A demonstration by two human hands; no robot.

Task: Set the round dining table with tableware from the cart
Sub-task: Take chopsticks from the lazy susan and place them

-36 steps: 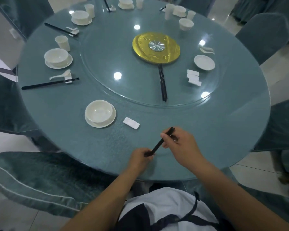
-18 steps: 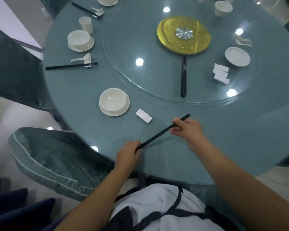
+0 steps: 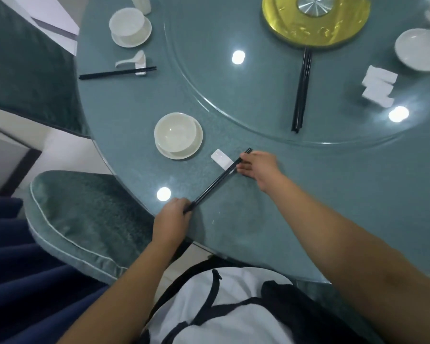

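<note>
Black chopsticks point(image 3: 216, 182) lie slanted across the near edge of the table point(image 3: 333, 194), pointing toward one o'clock, with their far end over the white rest point(image 3: 221, 158). The right hand point(image 3: 257, 167) pinches that far end with its fingertips, apparently to settle the tips onto the rest, while the left hand point(image 3: 173, 219) curls round the near end at seven o'clock, seemingly to keep the pair together and aimed true. Whether the sticks already touch the rest cannot be told; they at least cross over its right end. Just beyond the rest at ten o'clock stands a bowl point(image 3: 175, 132) in its saucer point(image 3: 193, 147), so this place gets the same layout as the finished setting point(image 3: 130, 27) farther round at eleven o'clock, where a second pair point(image 3: 117, 72) lies on its own rest beside a spoon point(image 3: 132, 60). This place has no spoon or cup as yet, so it looks partly done. On the glass turntable point(image 3: 233, 100) toward twelve o'clock wait spare chopsticks point(image 3: 301, 91); at two o'clock sit stacked rests point(image 3: 377, 86) and a small dish point(image 3: 418, 49), likely stock for later seats. A cushioned chair point(image 3: 80, 219) stands at eight o'clock.
</note>
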